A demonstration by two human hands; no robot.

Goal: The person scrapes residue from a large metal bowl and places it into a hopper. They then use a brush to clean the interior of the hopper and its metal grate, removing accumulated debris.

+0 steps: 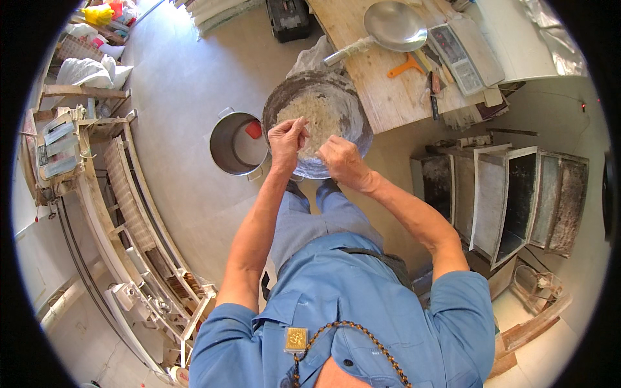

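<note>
A wide round basin [359, 116] stands on the floor in front of my legs. It holds a pale, clumpy, dough-like mass [310, 110], with whitish residue on the walls. My left hand [286, 142] hovers over its left part, thumb and fingers pinched together. Over the near right part is my right hand [344, 160], fingers curled closed. Anything between the fingers of either hand is too small to make out. Just left of the basin sits a deep metal pot [222, 145] with a red piece [253, 129] inside, near its right wall.
A wooden table [375, 97] at the upper right bears a long-handled metal pan [394, 26], an orange-handled scraper [406, 66], a knife [434, 97] and a scale [460, 58]. Open metal boxes [504, 200] stand right. Wooden-framed equipment [129, 200] lines the left; a black case [288, 19] lies beyond.
</note>
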